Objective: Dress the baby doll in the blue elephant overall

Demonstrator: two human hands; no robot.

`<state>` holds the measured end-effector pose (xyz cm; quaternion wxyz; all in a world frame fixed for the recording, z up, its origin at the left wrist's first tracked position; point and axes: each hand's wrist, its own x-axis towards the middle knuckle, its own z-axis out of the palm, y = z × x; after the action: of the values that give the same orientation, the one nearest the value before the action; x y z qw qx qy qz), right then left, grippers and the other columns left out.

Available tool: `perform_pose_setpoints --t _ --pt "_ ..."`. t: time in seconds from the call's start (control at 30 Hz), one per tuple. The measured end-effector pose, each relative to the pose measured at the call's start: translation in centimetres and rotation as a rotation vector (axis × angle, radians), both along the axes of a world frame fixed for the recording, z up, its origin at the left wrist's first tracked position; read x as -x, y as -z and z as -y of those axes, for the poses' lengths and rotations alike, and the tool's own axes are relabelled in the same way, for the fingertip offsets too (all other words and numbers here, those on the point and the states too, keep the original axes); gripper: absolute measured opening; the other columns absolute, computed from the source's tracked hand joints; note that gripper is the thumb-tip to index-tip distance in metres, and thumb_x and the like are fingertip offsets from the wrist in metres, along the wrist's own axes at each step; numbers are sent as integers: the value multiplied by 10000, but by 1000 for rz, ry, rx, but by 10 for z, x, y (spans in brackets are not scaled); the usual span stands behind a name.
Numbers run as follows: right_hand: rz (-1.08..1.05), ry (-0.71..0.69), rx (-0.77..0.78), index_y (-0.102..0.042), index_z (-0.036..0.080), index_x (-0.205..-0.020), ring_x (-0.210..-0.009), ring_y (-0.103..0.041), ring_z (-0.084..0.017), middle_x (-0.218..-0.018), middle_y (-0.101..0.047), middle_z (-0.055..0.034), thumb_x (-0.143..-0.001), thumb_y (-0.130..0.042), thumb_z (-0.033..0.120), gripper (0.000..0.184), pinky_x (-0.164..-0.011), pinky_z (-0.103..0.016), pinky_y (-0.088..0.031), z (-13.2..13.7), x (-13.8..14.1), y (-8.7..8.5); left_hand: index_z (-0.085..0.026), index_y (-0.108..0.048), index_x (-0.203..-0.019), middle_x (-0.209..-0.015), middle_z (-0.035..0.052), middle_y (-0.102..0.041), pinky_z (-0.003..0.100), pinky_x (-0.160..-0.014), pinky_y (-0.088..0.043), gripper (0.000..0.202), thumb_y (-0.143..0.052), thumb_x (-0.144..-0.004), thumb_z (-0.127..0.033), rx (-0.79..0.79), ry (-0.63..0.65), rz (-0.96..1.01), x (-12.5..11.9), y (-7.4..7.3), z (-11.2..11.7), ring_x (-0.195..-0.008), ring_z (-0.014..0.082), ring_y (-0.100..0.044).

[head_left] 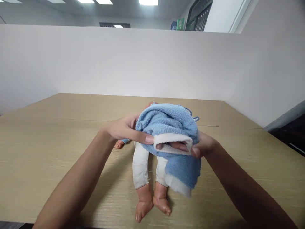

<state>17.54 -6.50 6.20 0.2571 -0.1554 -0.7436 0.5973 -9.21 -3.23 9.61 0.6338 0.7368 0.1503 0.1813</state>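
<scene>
Blue terry doll pants [166, 121] with white cuffs hang in the air between my hands, held above a baby doll [140, 165]. My left hand [128, 128] pinches the left side of one white cuff, its thumb along the front. On the cuff's right side, my right hand [202, 146] grips the edge, and fingertips show inside the opening. The other leg droops below on the right. The doll lies on its back with its feet toward me; its white cloth legs and bare feet show. Most of its body and head is hidden behind the pants.
The doll's hand [119, 144] with a blue sleeve rests on the wooden table [59, 143] at the left. A white partition [143, 63] rises behind the table. A dark object [290, 127] stands at the right edge.
</scene>
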Motion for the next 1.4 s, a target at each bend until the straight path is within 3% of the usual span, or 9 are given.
perform_pose_setpoints --t 0.1,0.17,0.33,0.47,0.6,0.7,0.8,1.03,1.4 --pt "-11 195 -8 -727 197 -1046 -1023 -702 -255 -951 -741 -40 -686 -951 546 549 -1077 -435 -551 10 -1 -11 -187 -706 -774 -698 29 -710 277 -795 -637 286 -942 -755 -347 -1 -84 57 -4 1 8 -897 242 -759" --pt "-10 370 -70 -697 197 -1299 -1287 -658 -284 -1254 -758 -96 -770 -924 419 617 -1232 -483 -439 21 1 -20 -192 -740 -911 -840 34 -762 270 -854 -622 275 -938 -770 -321 -10 -124 92 -5 4 16 -991 237 -753" --pt "28 623 -242 -652 211 -1418 -1439 -584 -318 -1497 -669 -129 -819 -859 320 643 -1286 -518 -373 51 11 -25 -196 -722 -1314 -1259 90 -779 350 -1007 -601 556 -924 -805 -294 -35 -326 69 -1 20 58 -1140 271 -734" --pt "175 578 -102 -655 215 -1417 -1381 -632 -314 -1437 -711 -102 -820 -836 295 629 -1250 -498 -426 70 20 -14 -221 -734 -1303 -1301 84 -784 380 -1078 -584 556 -937 -789 -289 3 -546 15 0 39 105 -1220 306 -726" --pt "287 489 -60 -731 218 -1260 -1227 -693 -287 -1257 -780 -64 -840 -810 282 433 -1197 -448 -475 88 29 -3 -222 -767 -1184 -1156 77 -819 382 -989 -619 395 -847 -880 -461 58 -751 22 -3 71 145 -1110 312 -759" --pt "393 506 -126 -754 215 -1010 -1004 -716 -251 -1032 -788 -40 -857 -769 298 175 -1030 -394 -555 102 36 7 -212 -771 -1149 -1139 95 -810 426 -998 -612 420 -762 -926 -567 70 -918 -37 -5 97 166 -1112 339 -747" --pt "479 554 -178 -707 226 -878 -856 -683 -231 -905 -760 -28 -857 -748 346 129 -813 -344 -564 114 44 15 -201 -753 -1189 -1205 113 -787 453 -1080 -569 456 -718 -953 -589 82 -991 -53 -6 114 180 -1209 361 -709" --pt "450 491 -173 -649 245 -869 -770 -657 -207 -867 -749 7 -873 -665 273 32 -749 -324 -537 113 52 40 -219 -731 -1183 -1153 60 -775 367 -1005 -552 295 -629 -1034 -452 29 -937 -118 -7 131 181 -1199 301 -689" --pt "502 644 -252 -719 228 -878 -839 -746 -210 -928 -822 -19 -835 -659 203 78 -786 -289 -531 80 58 61 -199 -690 -1132 -1092 52 -768 321 -884 -519 242 -586 -1007 -377 -41 -967 -161 -11 153 137 -1017 264 -706"
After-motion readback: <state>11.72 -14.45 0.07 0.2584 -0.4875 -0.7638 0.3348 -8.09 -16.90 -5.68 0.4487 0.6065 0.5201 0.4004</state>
